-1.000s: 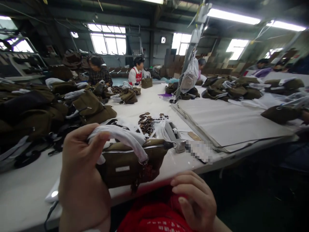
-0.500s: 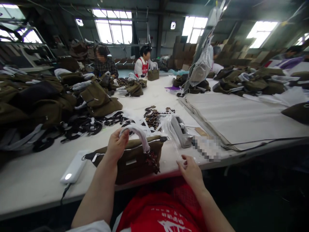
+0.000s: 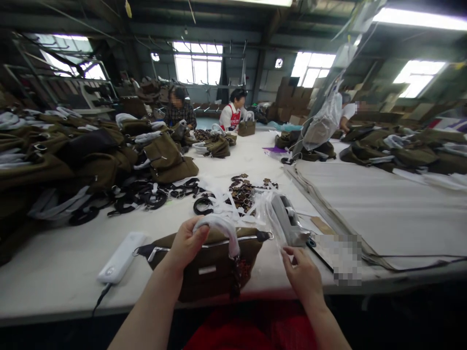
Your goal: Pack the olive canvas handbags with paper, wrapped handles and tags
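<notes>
An olive handbag (image 3: 215,270) with a silver zip sits at the table's front edge. Its handle (image 3: 222,224), wrapped in white film, arches over the top, and my left hand (image 3: 189,243) is closed around the left part of it. From the handle's right end hangs a dark brown-red charm (image 3: 239,274), partly blurred. To the right of the bag, the fingers of my right hand (image 3: 301,270) are curled together at the lower end of clear plastic film (image 3: 274,221), beside a grey tape dispenser (image 3: 290,223).
A white power bank (image 3: 122,257) with a cable lies at left. Behind the bag are a pile of brown charms (image 3: 242,194) and black straps (image 3: 153,197). Many olive bags (image 3: 170,158) crowd the left side. A phone-like dark edge (image 3: 321,257) shows at right. Co-workers (image 3: 231,114) are across the table.
My view has tilted up and shifted left. My right hand's fingers have come together at the film beside the dispenser. My left hand keeps its hold on the handle.
</notes>
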### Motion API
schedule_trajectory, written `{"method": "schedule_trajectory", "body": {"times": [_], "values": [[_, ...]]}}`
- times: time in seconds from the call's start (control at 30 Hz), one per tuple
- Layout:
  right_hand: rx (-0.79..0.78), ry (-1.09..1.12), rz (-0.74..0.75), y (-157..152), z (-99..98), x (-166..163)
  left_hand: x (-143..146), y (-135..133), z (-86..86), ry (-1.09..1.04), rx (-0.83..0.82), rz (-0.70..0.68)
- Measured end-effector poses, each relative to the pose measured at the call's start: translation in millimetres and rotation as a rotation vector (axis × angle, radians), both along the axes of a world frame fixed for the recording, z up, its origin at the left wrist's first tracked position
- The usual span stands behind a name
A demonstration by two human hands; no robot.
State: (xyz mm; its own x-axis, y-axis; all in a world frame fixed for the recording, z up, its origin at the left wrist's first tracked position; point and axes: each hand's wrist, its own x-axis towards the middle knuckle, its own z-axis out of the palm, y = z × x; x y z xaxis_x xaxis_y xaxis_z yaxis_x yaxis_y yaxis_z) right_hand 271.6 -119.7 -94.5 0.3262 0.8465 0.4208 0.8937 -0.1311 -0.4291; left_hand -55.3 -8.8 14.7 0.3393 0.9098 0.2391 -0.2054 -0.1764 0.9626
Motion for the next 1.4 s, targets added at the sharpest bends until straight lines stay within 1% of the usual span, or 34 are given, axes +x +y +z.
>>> {"method": "schedule_trajectory", "body": {"times": [0.07, 0.1, 0.17, 0.23, 0.3, 0.37, 0.47, 0.57, 0.63, 0.73, 0.8, 0.87, 0.93, 1.07, 1.13, 1.2, 1.23, 1.3, 1.4], "values": [[0.051, 0.002, 0.082, 26.0, 17.0, -3.5, -2.5, -0.4, -4.9, 0.023, 0.002, -0.021], [0.036, 0.0, 0.12, 42.8, 24.6, -5.9, -3.1, -0.1, -6.3, 0.034, 0.0, -0.022], [-0.065, -0.016, 0.165, 81.4, 36.1, -11.6, -3.5, 1.1, -7.0, 0.049, -0.008, -0.014], [-0.178, -0.045, 0.188, 122.8, 41.3, -18.4, -3.2, 2.7, -6.1, 0.055, -0.024, -0.011], [-0.249, -0.073, 0.212, 162.3, 40.0, -26.0, -2.9, 3.9, -4.9, 0.053, -0.04, -0.021], [-0.292, -0.094, 0.238, 196.1, 33.0, -33.3, -2.7, 4.4, -3.7, 0.044, -0.053, -0.034], [-0.37, -0.136, 0.277, 230.4, 16.8, -39.7, -2.7, 4.2, -1.0, 0.009, -0.069, -0.059], [-0.444, -0.175, 0.303, 244.4, 4.1, -39.2, -3.6, 2.3, 3.7, -0.014, -0.082, -0.125], [-0.463, -0.196, 0.301, 247.2, 2.3, -37.8, -5.1, -0.1, 7.1, -0.012, -0.092, -0.182], [-0.43, -0.223, 0.287, 251.4, 9.7, -40.8, -8.3, -4.7, 11.5, 0.0, -0.075, -0.238], [-0.405, -0.234, 0.314, 256.2, 17.5, -48.1, -10.2, -7.3, 14.1, 0.009, -0.037, -0.267], [-0.411, -0.242, 0.387, 260.3, 22.7, -58.8, -11.5, -8.6, 16.0, 0.024, -0.011, -0.303], [-0.437, -0.252, 0.489, 260.2, 22.3, -70.3, -12.3, -8.2, 16.2, 0.021, 0.003, -0.309], [-0.506, -0.275, 0.68, 243.8, 8.3, -85.9, -13.6, -3.7, 11.0, 0.028, 0.007, -0.231], [-0.539, -0.278, 0.72, 234.7, 3.3, -88.6, -14.0, -1.7, 8.7, 0.051, 0.001, -0.22], [-0.556, -0.276, 0.731, 233.4, 4.4, -88.9, -14.2, -1.0, 8.7, 0.064, -0.012, -0.237], [-0.558, -0.275, 0.726, 237.2, 7.3, -88.6, -14.2, -1.1, 9.5, 0.064, -0.016, -0.25], [-0.555, -0.278, 0.697, 254.6, 16.1, -87.8, -14.0, -1.5, 11.8, 0.046, -0.016, -0.277], [-0.53, -0.297, 0.616, 301.1, 29.5, -88.3, -13.2, -0.6, 14.7, -0.014, -0.023, -0.28]]}}
